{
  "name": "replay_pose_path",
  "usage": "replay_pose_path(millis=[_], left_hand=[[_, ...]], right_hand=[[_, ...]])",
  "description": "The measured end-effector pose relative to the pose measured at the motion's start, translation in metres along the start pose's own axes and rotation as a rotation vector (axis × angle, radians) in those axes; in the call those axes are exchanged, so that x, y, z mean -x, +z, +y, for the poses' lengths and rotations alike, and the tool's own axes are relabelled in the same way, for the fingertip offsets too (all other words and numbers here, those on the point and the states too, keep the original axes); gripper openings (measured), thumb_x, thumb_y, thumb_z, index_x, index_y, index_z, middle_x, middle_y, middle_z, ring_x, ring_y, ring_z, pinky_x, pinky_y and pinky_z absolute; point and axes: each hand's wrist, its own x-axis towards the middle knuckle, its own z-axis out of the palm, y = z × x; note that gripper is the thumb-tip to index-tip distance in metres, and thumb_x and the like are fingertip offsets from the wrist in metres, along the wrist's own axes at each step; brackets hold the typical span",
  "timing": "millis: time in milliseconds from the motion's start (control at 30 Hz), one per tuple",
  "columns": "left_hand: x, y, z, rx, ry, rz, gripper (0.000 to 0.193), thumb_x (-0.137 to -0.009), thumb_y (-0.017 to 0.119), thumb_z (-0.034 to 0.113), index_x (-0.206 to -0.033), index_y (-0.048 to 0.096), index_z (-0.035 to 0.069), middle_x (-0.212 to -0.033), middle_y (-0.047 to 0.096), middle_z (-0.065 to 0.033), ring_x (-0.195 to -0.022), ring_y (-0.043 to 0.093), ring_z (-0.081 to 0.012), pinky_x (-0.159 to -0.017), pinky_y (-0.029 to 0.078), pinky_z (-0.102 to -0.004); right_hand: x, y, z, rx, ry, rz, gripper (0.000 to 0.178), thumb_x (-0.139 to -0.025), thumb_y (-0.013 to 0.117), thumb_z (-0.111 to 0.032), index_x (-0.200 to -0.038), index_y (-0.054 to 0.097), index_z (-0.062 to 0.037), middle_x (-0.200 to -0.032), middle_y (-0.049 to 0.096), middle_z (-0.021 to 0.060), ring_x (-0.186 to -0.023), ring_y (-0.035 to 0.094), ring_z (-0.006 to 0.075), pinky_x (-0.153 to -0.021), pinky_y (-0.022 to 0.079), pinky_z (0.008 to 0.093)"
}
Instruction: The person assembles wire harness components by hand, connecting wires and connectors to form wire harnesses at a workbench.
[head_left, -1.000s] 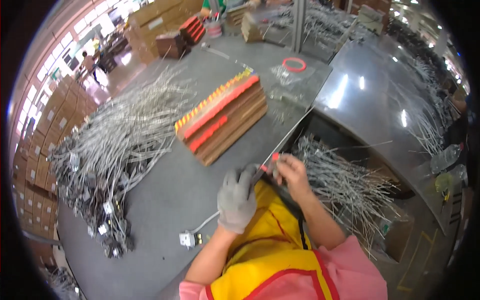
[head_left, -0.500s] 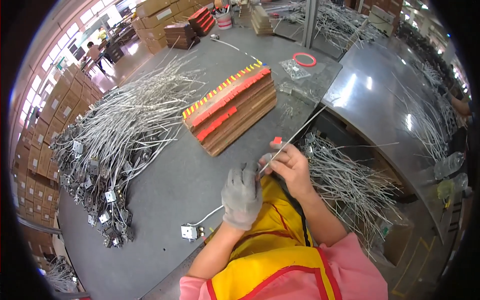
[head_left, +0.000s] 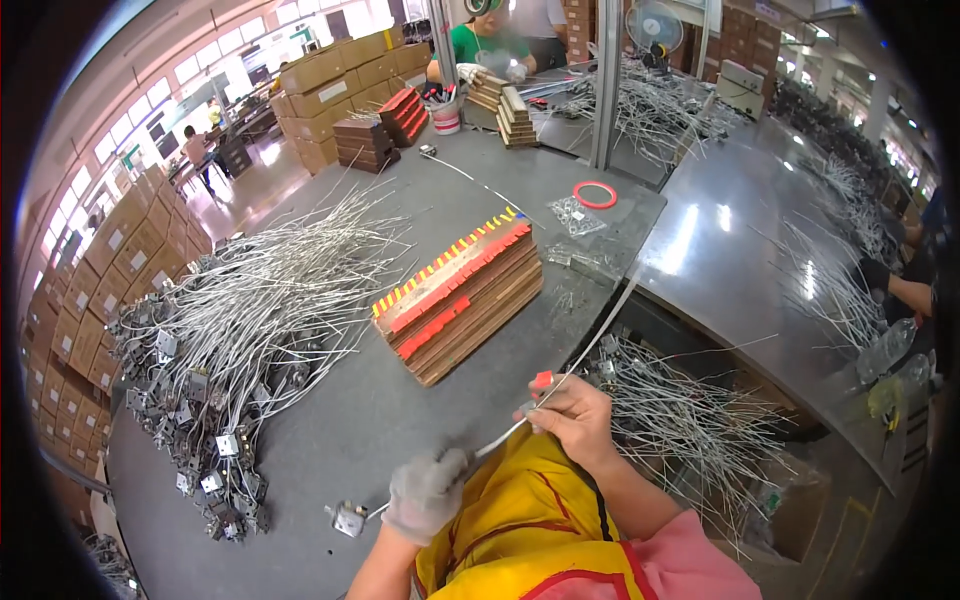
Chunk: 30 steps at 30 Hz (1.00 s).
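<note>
A thin white-grey cable [head_left: 503,438] runs from a small metal box [head_left: 349,519] through both hands and on toward the far right. My left hand [head_left: 428,495], in a grey glove and slightly blurred, is closed around the cable close to the box. Farther along, my right hand [head_left: 575,415] pinches the cable between thumb and fingers. A small red piece of tape [head_left: 543,380] sits at the right index fingertip. Beyond the hands stands a wooden block [head_left: 470,325] with rows of red and yellow tape strips on its upper edges.
At left lies a heap of cables [head_left: 300,250] with metal boxes on their ends. Another cable bundle [head_left: 690,420] fills a space at right. A red tape ring [head_left: 595,195] and a small plastic bag [head_left: 575,217] lie behind the block. A person in green [head_left: 490,45] works at the far side.
My left hand has moved down-left along the cable, away from my right hand, which keeps its pinch. The view has tilted up, and the person in green has come into sight.
</note>
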Motion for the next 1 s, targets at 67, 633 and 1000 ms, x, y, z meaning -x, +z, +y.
replay_pose_path(millis=[67, 633, 1000], left_hand=[[0.001, -0.008, -0.001, 0.087, 0.027, -0.132, 0.013, -0.072, 0.063, -0.003, -0.084, 0.061, 0.004, -0.076, 0.056, -0.0153, -0.067, 0.059, -0.0314, -0.057, 0.047, -0.0361], [-0.015, -0.02, 0.011, 0.553, -0.27, -0.029, 0.02, -0.075, 0.056, -0.008, -0.092, 0.063, 0.001, -0.082, 0.057, -0.0091, -0.07, 0.056, -0.0207, -0.06, 0.043, -0.0278], [-0.019, -0.019, 0.033, 0.719, -0.273, -0.321, 0.024, -0.077, 0.047, -0.007, -0.094, 0.062, 0.0, -0.086, 0.056, -0.0098, -0.071, 0.056, -0.0228, -0.07, 0.045, -0.0284]], right_hand=[[-0.004, -0.003, 0.0, -0.022, 0.081, -0.026, 0.026, -0.074, 0.06, 0.009, -0.099, 0.054, 0.003, -0.079, 0.062, 0.0127, -0.067, 0.064, 0.0199, -0.061, 0.051, 0.0275], [0.0, 0.014, -0.033, 0.17, -0.677, 0.03, 0.013, -0.071, 0.062, 0.01, -0.07, 0.054, -0.0004, -0.06, 0.051, 0.0032, -0.05, 0.046, 0.0097, -0.051, 0.039, 0.0222], [0.014, -0.011, -0.05, 0.304, -0.728, -0.065, 0.006, -0.07, 0.061, 0.004, -0.068, 0.056, 0.0002, -0.057, 0.053, 0.0076, -0.044, 0.044, 0.0138, -0.04, 0.029, 0.0265]])
